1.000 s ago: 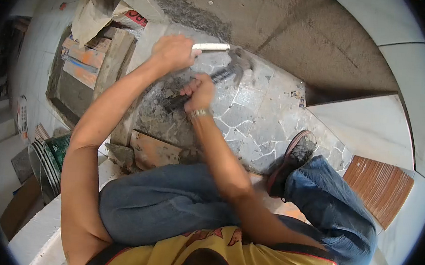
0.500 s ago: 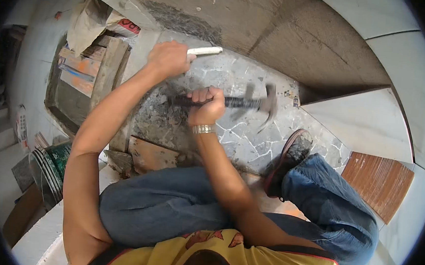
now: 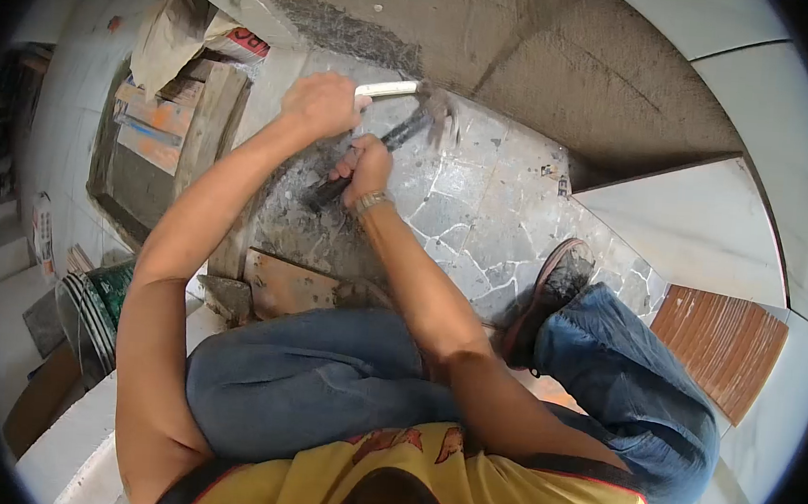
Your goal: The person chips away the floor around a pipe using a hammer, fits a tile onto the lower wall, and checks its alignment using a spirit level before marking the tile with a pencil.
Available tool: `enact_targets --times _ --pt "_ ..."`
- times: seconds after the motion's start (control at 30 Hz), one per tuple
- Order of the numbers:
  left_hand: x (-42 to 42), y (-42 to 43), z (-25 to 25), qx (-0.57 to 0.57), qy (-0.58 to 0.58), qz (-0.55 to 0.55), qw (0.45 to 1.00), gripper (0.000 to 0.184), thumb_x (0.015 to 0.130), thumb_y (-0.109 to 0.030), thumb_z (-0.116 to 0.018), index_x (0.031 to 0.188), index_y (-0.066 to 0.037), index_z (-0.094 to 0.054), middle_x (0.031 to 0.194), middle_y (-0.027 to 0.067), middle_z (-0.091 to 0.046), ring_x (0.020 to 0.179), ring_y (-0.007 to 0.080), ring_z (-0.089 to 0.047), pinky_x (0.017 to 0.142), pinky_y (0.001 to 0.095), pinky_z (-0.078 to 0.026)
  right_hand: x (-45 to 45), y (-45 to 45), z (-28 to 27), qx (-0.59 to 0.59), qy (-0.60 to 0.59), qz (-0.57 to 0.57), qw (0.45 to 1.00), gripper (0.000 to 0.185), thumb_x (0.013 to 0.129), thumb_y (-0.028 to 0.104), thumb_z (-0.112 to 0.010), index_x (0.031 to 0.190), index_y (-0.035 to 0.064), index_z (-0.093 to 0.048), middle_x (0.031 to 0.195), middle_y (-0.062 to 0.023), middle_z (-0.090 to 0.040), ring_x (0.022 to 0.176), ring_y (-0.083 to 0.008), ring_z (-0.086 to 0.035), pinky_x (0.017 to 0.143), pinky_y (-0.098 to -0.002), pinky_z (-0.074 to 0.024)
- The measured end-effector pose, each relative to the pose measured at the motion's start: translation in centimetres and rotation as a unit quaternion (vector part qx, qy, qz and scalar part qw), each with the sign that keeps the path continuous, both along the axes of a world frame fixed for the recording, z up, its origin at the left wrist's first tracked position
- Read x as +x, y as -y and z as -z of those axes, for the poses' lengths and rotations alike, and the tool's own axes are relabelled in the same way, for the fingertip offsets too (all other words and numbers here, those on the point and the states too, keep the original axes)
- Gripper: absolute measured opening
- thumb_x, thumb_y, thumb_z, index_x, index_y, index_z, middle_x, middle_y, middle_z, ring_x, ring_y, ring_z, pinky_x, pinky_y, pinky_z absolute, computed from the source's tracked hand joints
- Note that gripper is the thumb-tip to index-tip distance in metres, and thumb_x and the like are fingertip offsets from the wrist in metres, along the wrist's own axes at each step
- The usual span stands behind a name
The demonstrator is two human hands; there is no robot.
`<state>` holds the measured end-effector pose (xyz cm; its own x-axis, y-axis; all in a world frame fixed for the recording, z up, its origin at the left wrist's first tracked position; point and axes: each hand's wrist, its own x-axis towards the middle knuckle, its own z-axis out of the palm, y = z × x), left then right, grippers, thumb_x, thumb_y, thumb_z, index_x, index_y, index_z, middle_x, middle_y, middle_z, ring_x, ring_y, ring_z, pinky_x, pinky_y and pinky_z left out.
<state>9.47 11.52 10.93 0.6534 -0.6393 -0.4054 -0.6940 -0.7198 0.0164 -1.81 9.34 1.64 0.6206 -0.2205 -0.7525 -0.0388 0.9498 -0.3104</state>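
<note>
Head view: your left hand (image 3: 321, 104) grips a white rod (image 3: 387, 89), your right a hammer (image 3: 395, 135).

Far left, there's a green bucket (image 3: 113, 293); then in comes your left hand, fingers closed round the rod, which points right, close to the base of the rough brown wall (image 3: 530, 50). Next along, your right hand (image 3: 365, 163), metal watch (image 3: 371, 201) at the wrist, is clenched on the dark hammer handle, the blurred head up at the rod's far end; whether they touch, you can't tell. Beneath lies grey patterned floor (image 3: 477, 215), then your dusty shoe (image 3: 566, 273), and a brown ridged tile (image 3: 717, 353) far right.
</note>
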Motion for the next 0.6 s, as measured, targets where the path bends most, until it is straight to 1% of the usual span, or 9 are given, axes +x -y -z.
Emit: enact_targets --times 0.1,0.13,0.23,0.27,0.37,0.4,0.5,0.53,0.6 --pt "0.4 0.3 0.0 -0.032 0.0 -0.007 0.999 0.044 0.095 -0.043 -0.058 0.099 -0.002 -0.073 0.091 0.022 -0.072 0.09 0.0404 -0.07 0.081 0.0512 -0.054 -2.6 0.9 -3.6 -0.047 0.035 0.068 0.996 0.028 0.083 0.019 -0.057 0.063 0.0143 -0.038 0.052 -0.0015 -0.031 0.046 -0.0205 -0.034 0.051 -0.0405 -0.0379" --pt "0.2 0.2 0.3 -0.045 0.0 -0.007 0.999 0.043 0.095 -0.043 -0.059 0.099 -0.002 -0.073 0.091 0.0221 -0.072 0.089 0.0403 -0.07 0.08 0.0513 -0.054 -3.7 0.4 -3.2 -0.088 0.082 0.136 0.983 0.028 0.084 0.019 -0.057 0.064 0.0141 -0.039 0.052 -0.0018 -0.033 0.046 -0.0209 -0.035 0.051 -0.0406 -0.0396" --pt "0.4 1.0 -0.3 -0.026 0.005 -0.001 1.0 0.042 0.094 -0.042 -0.06 0.099 -0.003 -0.073 0.092 0.0215 -0.073 0.09 0.0397 -0.07 0.08 0.0507 -0.055 -2.9 0.2 -1.8 -0.006 0.126 0.296 0.947 0.024 0.083 0.019 -0.057 0.065 0.0081 -0.048 0.054 -0.0038 -0.038 0.045 -0.023 -0.042 0.048 -0.0397 -0.0412" --pt "0.4 1.0 -0.4 -0.022 0.016 0.004 1.0 0.041 0.095 -0.041 -0.059 0.099 -0.003 -0.074 0.093 0.0205 -0.073 0.091 0.0382 -0.07 0.082 0.0493 -0.055 -1.2 -1.4 -1.3 -0.111 -0.008 0.258 0.96 0.026 0.084 0.019 -0.053 0.063 0.0157 -0.038 0.052 -0.0005 -0.032 0.046 -0.0203 -0.034 0.052 -0.0394 -0.0387" --pt "-0.1 0.9 -0.3 -0.012 0.024 0.016 1.0 0.04 0.095 -0.04 -0.058 0.098 -0.004 -0.075 0.095 0.0192 -0.073 0.093 0.0365 -0.071 0.083 0.0473 -0.055 -0.1 0.1 0.3 0.009 0.014 -0.011 1.0 0.026 0.084 0.021 -0.052 0.063 0.0163 -0.037 0.052 0.0002 -0.032 0.047 -0.0189 -0.034 0.052 -0.0386 -0.0377" --pt "0.1 0.9 -0.3 -0.013 0.017 0.011 1.0 0.04 0.095 -0.041 -0.059 0.099 -0.004 -0.075 0.094 0.0199 -0.073 0.092 0.0376 -0.071 0.082 0.0482 -0.055 -1.1 0.7 -0.5 -0.018 0.033 0.001 0.999 0.027 0.084 0.023 -0.052 0.063 0.0161 -0.037 0.052 0.0001 -0.032 0.047 -0.0178 -0.032 0.052 -0.0384 -0.0372" --pt "0.0 0.2 0.0 -0.02 0.009 0.002 1.0 0.04 0.094 -0.041 -0.059 0.1 -0.004 -0.074 0.095 0.0207 -0.073 0.091 0.039 -0.071 0.081 0.0493 -0.055 -4.0 0.8 -1.9 0.025 0.088 0.15 0.985 0.02 0.082 0.018 -0.058 0.066 0.0112 -0.047 0.053 -0.0033 -0.037 0.045 -0.0223 -0.038 0.049 -0.0398 -0.0397" --pt "0.0 0.3 -0.1 -0.024 0.012 0.007 1.0 0.04 0.094 -0.041 -0.059 0.101 -0.004 -0.074 0.096 0.0208 -0.073 0.091 0.0391 -0.07 0.081 0.0493 -0.055 -4.2 0.8 -3.2 0.035 0.102 0.203 0.973 0.023 0.082 0.018 -0.057 0.065 0.0123 -0.044 0.053 -0.0035 -0.036 0.046 -0.0218 -0.038 0.049 -0.04 -0.04" --pt "0.3 0.4 0.2 -0.023 0.009 0.002 1.0 0.041 0.095 -0.041 -0.059 0.102 -0.004 -0.073 0.098 0.0212 -0.073 0.092 0.0393 -0.07 0.081 0.0496 -0.055 -1.9 -1.0 -2.1 -0.014 0.019 0.169 0.985 0.025 0.083 0.021 -0.055 0.063 0.0148 -0.04 0.052 -0.0015 -0.033 0.046 -0.0205 -0.035 0.05 -0.0398 -0.0379"
